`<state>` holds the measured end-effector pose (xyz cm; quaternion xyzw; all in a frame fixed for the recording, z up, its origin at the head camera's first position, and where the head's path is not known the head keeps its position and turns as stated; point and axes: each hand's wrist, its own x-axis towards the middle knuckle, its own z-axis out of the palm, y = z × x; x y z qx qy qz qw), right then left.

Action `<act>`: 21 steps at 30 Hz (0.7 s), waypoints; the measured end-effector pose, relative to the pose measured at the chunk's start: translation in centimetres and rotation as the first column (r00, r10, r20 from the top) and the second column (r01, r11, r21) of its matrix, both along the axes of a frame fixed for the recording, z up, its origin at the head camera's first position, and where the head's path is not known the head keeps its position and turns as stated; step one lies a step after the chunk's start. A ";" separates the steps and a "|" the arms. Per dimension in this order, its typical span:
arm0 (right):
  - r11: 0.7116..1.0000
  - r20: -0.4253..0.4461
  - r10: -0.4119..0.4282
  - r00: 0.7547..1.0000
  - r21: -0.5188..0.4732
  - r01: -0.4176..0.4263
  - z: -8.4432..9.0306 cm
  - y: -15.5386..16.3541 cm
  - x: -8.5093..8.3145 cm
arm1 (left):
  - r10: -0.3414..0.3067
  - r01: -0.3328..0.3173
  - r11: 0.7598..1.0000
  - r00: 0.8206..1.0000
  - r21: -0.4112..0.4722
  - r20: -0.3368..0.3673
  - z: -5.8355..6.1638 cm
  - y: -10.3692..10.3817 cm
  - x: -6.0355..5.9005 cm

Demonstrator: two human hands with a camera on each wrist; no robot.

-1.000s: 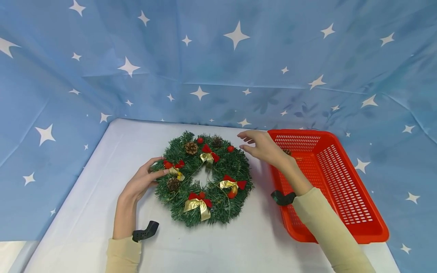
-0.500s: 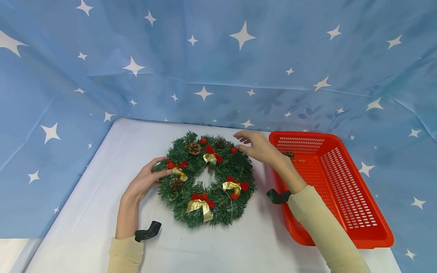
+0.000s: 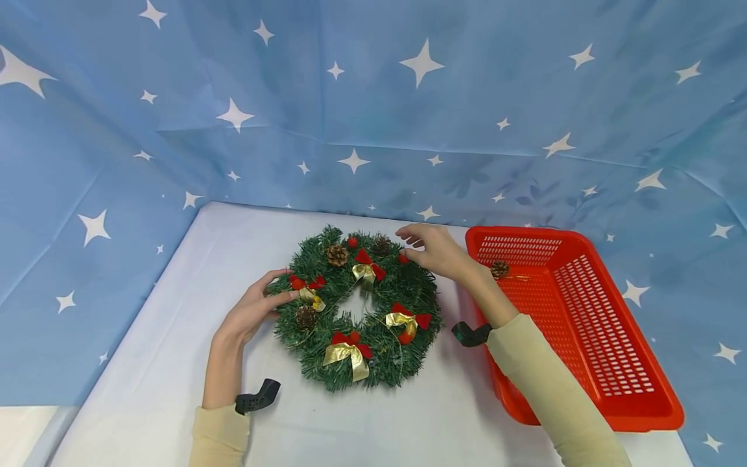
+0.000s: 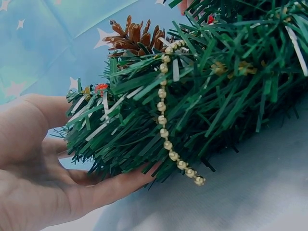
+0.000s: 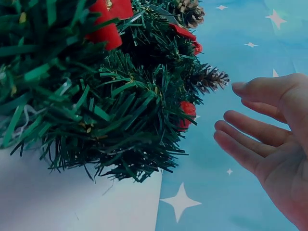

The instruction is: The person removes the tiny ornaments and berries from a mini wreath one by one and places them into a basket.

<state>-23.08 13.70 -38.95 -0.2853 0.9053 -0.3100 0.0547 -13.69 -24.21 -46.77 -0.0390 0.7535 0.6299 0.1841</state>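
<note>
So the Christmas wreath (image 3: 357, 316) lies flat on the white surface (image 3: 175, 363), just left of the red basket (image 3: 589, 337). The left hand (image 3: 252, 314) has its grip on the wreath's left edge, thumb on top and fingers tucked under the needles. The right hand (image 3: 434, 250) hovers at the far right edge, grip released, fingers relaxed near a red berry (image 5: 186, 111). One pinecone (image 3: 499, 268) sits in the basket.

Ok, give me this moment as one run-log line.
left hand: holds wreath left edge | right hand: open by far right rim, apart | basket: one pine cone inside
</note>
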 end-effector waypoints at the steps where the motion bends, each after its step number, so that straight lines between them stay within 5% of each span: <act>1: 1.000 0.005 -0.002 1.000 -0.001 0.002 -0.1 -0.1 -0.1 | 0.001 -0.001 1.000 1.000 0.002 0.001 0.0 0.0 0.0; 21: 0.999 0.035 0.031 0.999 0.019 -0.032 -1.5 -2.7 -1.9 | 0.002 -0.001 0.999 1.000 0.037 -0.003 -0.3 -0.2 -0.2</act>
